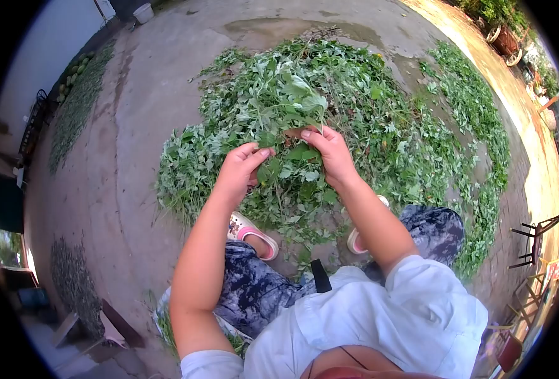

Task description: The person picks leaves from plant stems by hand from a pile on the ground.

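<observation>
A big heap of cut leafy green plants (pixel 380 145) lies on the ground before my feet. Over its near middle, my left hand (pixel 241 165) is closed, thumb against fingers, on a green leafy stem. My right hand (pixel 331 151) pinches part of a leafy sprig (pixel 295 101) whose pale-backed leaves stand up between and beyond both hands. A brownish leaf (pixel 294 132) shows by the right fingertips. Just where the stem passes through the left fingers is partly hidden.
My feet in light clogs (pixel 254 235) stand at the heap's near edge. A white bag with greens (pixel 166 316) sits beside me at the left. More greens (pixel 475 107) are spread along the right, and others (pixel 80 101) by the left wall. Chairs (pixel 535 240) stand far right; a white bucket (pixel 143 12) is at the back.
</observation>
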{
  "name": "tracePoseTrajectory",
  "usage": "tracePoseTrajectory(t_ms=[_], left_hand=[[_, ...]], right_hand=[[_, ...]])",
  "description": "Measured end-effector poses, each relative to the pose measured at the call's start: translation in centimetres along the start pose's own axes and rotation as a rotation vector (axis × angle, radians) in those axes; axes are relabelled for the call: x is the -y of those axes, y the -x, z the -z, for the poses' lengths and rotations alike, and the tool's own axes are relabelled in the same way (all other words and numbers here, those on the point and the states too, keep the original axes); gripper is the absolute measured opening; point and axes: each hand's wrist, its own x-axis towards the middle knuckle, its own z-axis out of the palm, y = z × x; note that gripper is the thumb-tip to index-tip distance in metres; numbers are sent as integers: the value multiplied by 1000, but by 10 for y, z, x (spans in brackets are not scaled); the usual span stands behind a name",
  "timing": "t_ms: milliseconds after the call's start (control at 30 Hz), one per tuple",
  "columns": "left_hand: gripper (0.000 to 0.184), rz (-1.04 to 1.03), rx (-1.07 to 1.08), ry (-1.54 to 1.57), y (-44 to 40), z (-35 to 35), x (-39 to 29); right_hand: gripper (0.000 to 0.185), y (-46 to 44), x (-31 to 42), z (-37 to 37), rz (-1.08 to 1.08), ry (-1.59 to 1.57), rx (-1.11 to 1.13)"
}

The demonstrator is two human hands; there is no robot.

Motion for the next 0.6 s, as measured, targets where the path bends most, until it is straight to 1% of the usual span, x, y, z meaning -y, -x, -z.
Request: tracePoseTrajectory(t_ms=[33, 67, 100, 167, 200, 233, 300, 333, 367, 433, 467, 500, 567, 600], left_hand=[[12, -9, -39, 65, 0, 1, -1], [12, -17, -77, 130, 0, 3, -1], [12, -16, -79, 131, -1, 8, 0], [13, 4, 14, 216, -2, 17, -1], [13, 3, -7, 250, -3, 16, 1], [13, 3, -9, 250, -2, 10, 0], [15, 12, -130, 239, 1, 1, -3], [14, 0, -103, 138, -4, 5, 4], [14, 2, -103, 140, -9, 7, 12], [20, -108, -83, 151, -14, 2, 18], [17, -72, -175, 28, -4, -5, 9], [17, -71, -176, 30, -7, -2, 14], [14, -267, -200, -334, -10, 1, 15], [15, -178, -244, -163, -11, 1, 17]], right_hand=[[22, 2, 5, 0, 43, -67, -41], [22, 4, 9, 6, 48, -51, 3], [22, 8, 10, 9, 45, -51, 4], [20, 16, 11, 9, -115, -54, 238], [20, 18, 9, 5, -96, 66, 340], [18, 23, 13, -17, -55, 136, 296], [15, 14, -11, -16, -29, 609, 192], [13, 15, -15, -28, 63, 799, 95], [15, 16, -14, -37, 154, 965, 76], [19, 11, -26, -44, 450, 1339, 74], [19, 11, -28, -45, 447, 1340, 76], [21, 11, -29, -45, 458, 1325, 73], [23, 7, -31, -41, 470, 1309, 76], [25, 0, -33, -30, 257, 975, 56]])
